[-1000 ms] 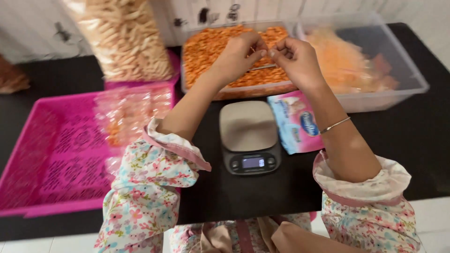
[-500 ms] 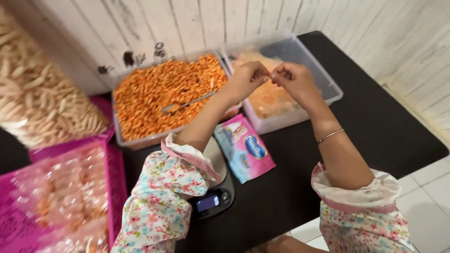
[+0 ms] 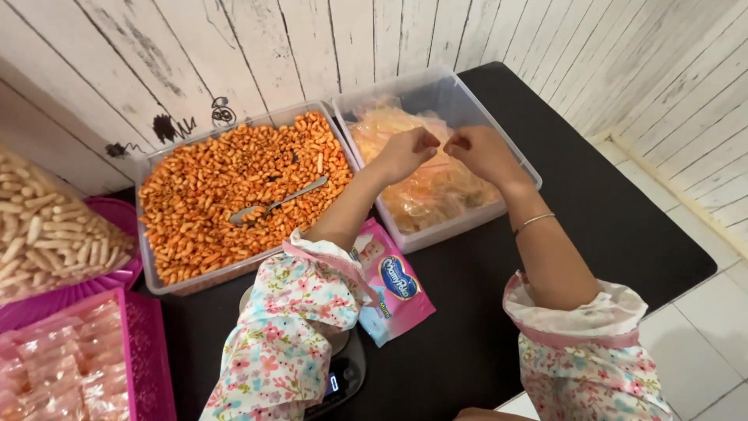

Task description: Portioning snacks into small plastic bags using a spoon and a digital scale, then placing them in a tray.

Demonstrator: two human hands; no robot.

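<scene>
Nearest the camera, one small digital scale (image 3: 339,378) is sitting on the black desk (image 3: 623,226), largely hidden under the left floral sleeve, with only its lit display edge showing. Just beside it one pink and blue flat packet (image 3: 393,292) is lying, its long axis running from near right to far left. At the near left one magenta basket (image 3: 148,366) is holding a heap of small filled clear bags (image 3: 54,374), too crowded to count.

Two bare hands are reaching forward over the desk. The left hand (image 3: 405,152) and the right hand (image 3: 485,154) are hovering close together over the right tub, each with fingers curled and pinched together; whatever thin thing they are pinching between them is too small to make out. One thin bangle (image 3: 534,221) is circling the right wrist.

Farther back, two clear plastic tubs are standing side by side, touching. The left tub (image 3: 156,277) is holding orange-red stick snacks, with one metal spoon (image 3: 276,204) lying on them, its handle pointing far right and its bowl near left. The right tub (image 3: 499,210) is holding crumpled pale orange plastic bags (image 3: 436,187). At the far left, one large clear bag of pale stick snacks (image 3: 43,230) is leaning.
</scene>
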